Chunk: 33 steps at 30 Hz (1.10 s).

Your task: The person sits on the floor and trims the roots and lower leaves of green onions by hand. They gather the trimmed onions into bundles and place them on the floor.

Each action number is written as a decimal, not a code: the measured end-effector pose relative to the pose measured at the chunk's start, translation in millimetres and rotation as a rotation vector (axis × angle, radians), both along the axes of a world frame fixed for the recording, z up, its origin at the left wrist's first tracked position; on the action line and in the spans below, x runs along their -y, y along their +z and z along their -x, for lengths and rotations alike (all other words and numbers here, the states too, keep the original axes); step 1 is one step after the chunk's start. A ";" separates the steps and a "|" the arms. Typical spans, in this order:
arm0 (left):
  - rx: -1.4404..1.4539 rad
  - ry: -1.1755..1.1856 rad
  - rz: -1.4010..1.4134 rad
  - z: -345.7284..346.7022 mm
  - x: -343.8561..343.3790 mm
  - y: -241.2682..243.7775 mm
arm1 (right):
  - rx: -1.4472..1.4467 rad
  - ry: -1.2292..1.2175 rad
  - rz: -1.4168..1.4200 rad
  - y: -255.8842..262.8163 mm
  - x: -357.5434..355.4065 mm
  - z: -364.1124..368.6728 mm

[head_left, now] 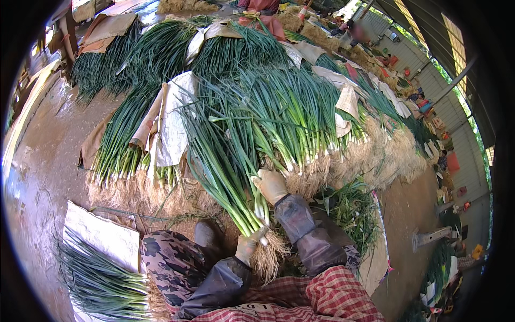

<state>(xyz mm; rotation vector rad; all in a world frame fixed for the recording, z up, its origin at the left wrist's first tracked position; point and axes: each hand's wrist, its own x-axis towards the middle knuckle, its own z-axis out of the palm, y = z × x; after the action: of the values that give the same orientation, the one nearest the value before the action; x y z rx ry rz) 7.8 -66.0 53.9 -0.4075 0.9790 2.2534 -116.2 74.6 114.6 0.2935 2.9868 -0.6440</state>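
Observation:
My left hand [247, 246], in a soiled work glove, grips a bunch of long green onions [225, 193] near the white stem ends. Pale stringy roots [267, 257] hang out below this hand, over my lap. Higher up the bunch, my gloved right hand [270, 186] has its fingers curled around a few stalks [259, 201] at its right side; part of its grip is hidden. The dark leaves fan away from me across a big heap of green onions [297, 116], whose roots face my way.
At lower left, more green onions [108, 281] lie on a white sheet [102, 237]. Trimmed leaves [354, 213] are piled by my right forearm. Cloth and paper sheets [175, 116] separate the rows. Other people [259, 8] sit beyond, and a metal wall [446, 104] runs along the right.

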 end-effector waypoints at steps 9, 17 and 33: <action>0.053 -0.017 -0.014 -7.2 -6.9 6.3 | 0.238 -0.044 -0.012 25.2 3.0 -26.9; 0.054 0.005 -0.015 -4.3 0.6 0.3 | 0.036 -0.085 0.376 -0.3 -7.0 -27.4; 0.163 -0.120 -0.548 -2.4 17.8 -6.9 | 0.197 -0.467 1.094 -7.5 -78.6 -178.7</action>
<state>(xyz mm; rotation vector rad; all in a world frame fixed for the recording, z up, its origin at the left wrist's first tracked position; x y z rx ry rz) 10.2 -83.8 47.1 -0.2723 0.2713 2.2221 62.5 153.2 107.2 0.8551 1.9514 -1.9604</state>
